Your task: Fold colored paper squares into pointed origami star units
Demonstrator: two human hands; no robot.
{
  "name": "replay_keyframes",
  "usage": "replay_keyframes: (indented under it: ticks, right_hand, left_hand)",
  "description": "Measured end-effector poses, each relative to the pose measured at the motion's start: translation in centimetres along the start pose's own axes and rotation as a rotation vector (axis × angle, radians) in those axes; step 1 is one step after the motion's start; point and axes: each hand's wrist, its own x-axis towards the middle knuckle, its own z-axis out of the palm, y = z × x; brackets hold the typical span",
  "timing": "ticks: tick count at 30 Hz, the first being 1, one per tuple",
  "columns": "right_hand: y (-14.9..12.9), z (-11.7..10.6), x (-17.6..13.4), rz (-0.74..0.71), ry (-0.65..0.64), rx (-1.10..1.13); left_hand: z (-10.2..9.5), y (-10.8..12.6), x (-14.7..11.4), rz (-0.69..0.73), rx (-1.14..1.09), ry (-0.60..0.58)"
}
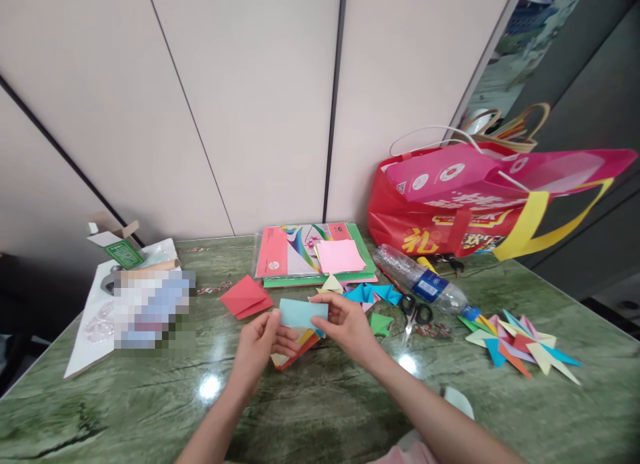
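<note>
A light blue sheet of paper [302,313], rectangular in outline, is held up between my two hands. My left hand [263,339] has its thumb and fingers at the sheet's left edge. My right hand [346,321] pinches the right end between thumb and fingers. Beneath the sheet, on the table, lies a stack of coloured papers [303,349] with orange, yellow and blue edges, partly hidden by my hands. To the left of it sits a folded red paper [247,297]. Folded blue paper pieces [367,293] and a green one [381,324] lie to the right.
Black-handled scissors [410,317] and a plastic bottle [425,282] lie at the right, near a coloured folded-paper star cluster [523,344]. Paper packs [295,251] with pink squares [343,256] stand behind. A red bag [440,211] is back right; a small box [123,252] is left.
</note>
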Motion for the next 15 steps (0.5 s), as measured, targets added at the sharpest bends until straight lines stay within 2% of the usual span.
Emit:
replay_keyframes:
  ticks: [10,15]
  right_hand:
    - [-0.51,-0.24,-0.02,-0.034,-0.033,-0.159]
    - [-0.75,-0.41,0.01,-0.198,-0.027,-0.246]
  left_hand:
    - [-0.27,-0.25,0.3,-0.001,-0.074,-0.015]
    - [-0.03,0.14,-0.04,0.008,-0.068,-0.11]
